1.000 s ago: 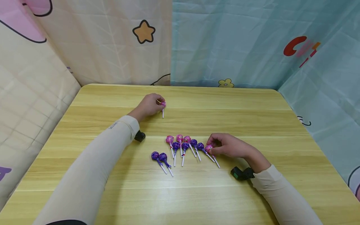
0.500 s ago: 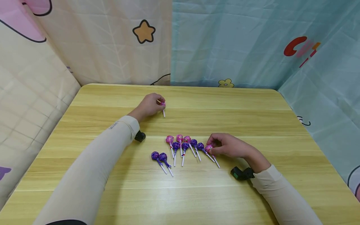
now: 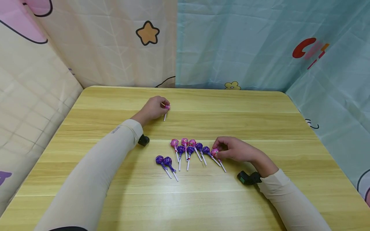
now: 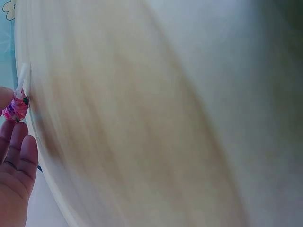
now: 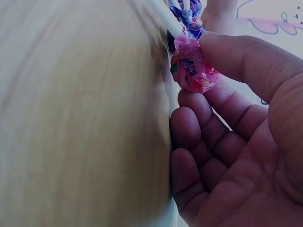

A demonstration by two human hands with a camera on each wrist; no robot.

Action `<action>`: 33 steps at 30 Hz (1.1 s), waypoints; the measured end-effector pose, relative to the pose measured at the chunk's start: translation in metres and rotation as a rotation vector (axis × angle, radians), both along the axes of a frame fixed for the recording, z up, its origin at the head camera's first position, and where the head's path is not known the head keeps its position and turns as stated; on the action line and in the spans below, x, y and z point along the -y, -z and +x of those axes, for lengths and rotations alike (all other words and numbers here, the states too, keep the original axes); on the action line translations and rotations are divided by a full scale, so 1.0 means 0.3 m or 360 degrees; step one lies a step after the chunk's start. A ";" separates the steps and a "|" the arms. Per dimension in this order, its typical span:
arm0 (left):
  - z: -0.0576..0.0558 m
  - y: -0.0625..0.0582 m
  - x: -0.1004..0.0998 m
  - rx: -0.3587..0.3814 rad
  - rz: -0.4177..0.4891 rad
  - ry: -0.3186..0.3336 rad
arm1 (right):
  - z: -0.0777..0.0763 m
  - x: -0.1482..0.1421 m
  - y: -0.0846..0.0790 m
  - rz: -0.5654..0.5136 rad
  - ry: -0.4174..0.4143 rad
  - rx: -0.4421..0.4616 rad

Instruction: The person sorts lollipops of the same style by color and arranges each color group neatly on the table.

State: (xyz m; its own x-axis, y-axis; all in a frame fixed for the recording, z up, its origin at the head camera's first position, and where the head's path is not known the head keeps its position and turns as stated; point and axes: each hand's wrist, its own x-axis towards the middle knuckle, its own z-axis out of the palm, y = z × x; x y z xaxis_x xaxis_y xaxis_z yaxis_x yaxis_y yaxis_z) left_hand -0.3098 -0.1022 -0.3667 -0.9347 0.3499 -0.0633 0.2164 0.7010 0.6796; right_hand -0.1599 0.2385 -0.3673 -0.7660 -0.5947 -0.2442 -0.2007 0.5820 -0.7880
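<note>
Pinching far pink lollipop (image 3: 168,107) with left hand (image 3: 153,107), beyond lollipop cluster (image 3: 190,149); pinching near pink lollipop (image 3: 214,152) with right hand (image 3: 238,150), at cluster's right end. Best gripped lightly, without nudging purple neighbour (image 3: 206,149).

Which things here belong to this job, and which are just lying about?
Seems part of the job:
left hand, holding a pink lollipop
right hand, holding another pink lollipop
seven grouped lollipops
two purple lollipops

Just around:
wooden table
printed curtains

- Left hand (image 3: 153,107) and right hand (image 3: 238,150) are bare.
- Cream fabric left sleeve (image 3: 83,173) bears small dark lettering (image 3: 116,129).
- Cream fabric right sleeve (image 3: 292,200) wrinkles.
- Small black left wrist device (image 3: 143,140).
- Blocky black right wrist device (image 3: 251,178) shows a green patch (image 3: 242,180).
</note>
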 end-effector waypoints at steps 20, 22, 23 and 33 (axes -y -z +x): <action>0.004 0.003 0.007 -0.0010 -0.0037 -0.0021 | -0.004 0.002 0.002 -0.0008 -0.0007 0.0005; 0.004 0.002 0.009 -0.0015 -0.0036 -0.0024 | -0.005 0.002 0.003 -0.0006 -0.0002 0.0006; 0.005 0.002 0.010 -0.0020 -0.0035 -0.0023 | -0.005 0.002 0.003 -0.0005 0.0001 0.0005; 0.021 -0.002 0.021 -0.0152 -0.0035 0.0026 | -0.011 -0.006 0.016 -0.0009 -0.0017 -0.0054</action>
